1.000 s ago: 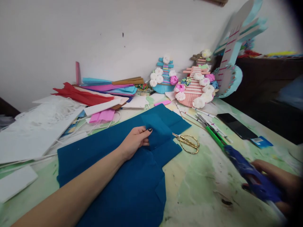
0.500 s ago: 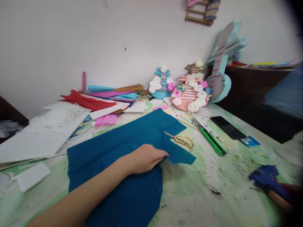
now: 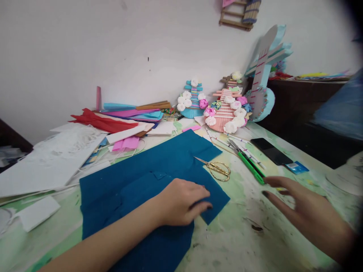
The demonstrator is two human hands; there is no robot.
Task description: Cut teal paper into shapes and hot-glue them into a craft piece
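Note:
A large blue felt-like sheet (image 3: 113,189) lies spread on the table, with a smaller piece of the same blue on top of it. My left hand (image 3: 184,202) rests on it near the right side, thumb apart from the fingers. Gold-handled scissors (image 3: 219,170) lie beyond that hand, their blades on the sheet. To the right, my right hand (image 3: 307,211) hovers over the table, fingers apart and holding nothing. Its fingertips come close to the lower end of a green cutter knife (image 3: 251,166).
A black phone (image 3: 271,151) and a small blue packet (image 3: 297,167) lie at the right. Flower-decorated model instruments (image 3: 225,113) stand against the wall. Folded coloured paper (image 3: 104,121) and white sheets (image 3: 53,162) are piled on the left.
The blue glue gun that my right hand held is out of view, and that hand has come inward, empty. My left hand's fingers have spread; the sheet's right corner has turned downward.

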